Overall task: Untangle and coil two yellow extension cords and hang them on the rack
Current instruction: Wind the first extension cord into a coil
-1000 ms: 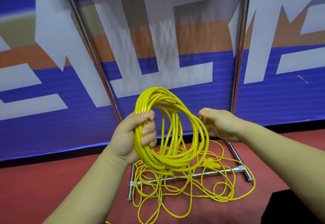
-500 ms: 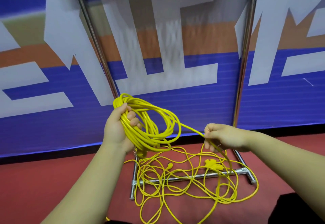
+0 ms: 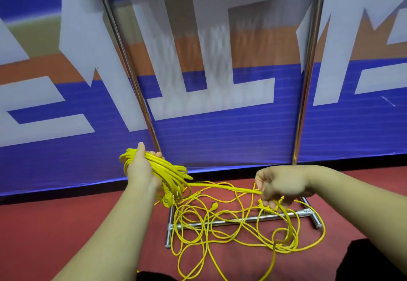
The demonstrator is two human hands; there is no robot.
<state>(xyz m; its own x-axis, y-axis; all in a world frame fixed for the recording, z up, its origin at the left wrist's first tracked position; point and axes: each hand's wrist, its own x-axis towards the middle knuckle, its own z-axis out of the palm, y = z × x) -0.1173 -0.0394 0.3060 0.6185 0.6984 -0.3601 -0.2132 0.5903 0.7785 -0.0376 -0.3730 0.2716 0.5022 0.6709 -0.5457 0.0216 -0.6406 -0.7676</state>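
1. left hand point(image 3: 141, 170): fingers wrapped around the coiled cord point(image 3: 169, 173); the bundle crosses the palm and hangs below it.
2. right hand point(image 3: 280, 183): fingers curled, pinching a free strand point(image 3: 229, 187) running from the coil.
3. loose cord point(image 3: 220, 232): tangled on the red floor point(image 3: 55, 225) over the rack base point(image 3: 242, 220).

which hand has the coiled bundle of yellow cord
The left hand: it grips the coiled bundle. The right hand pinches only a single strand stretched from that coil, over the loose tangle on the floor.
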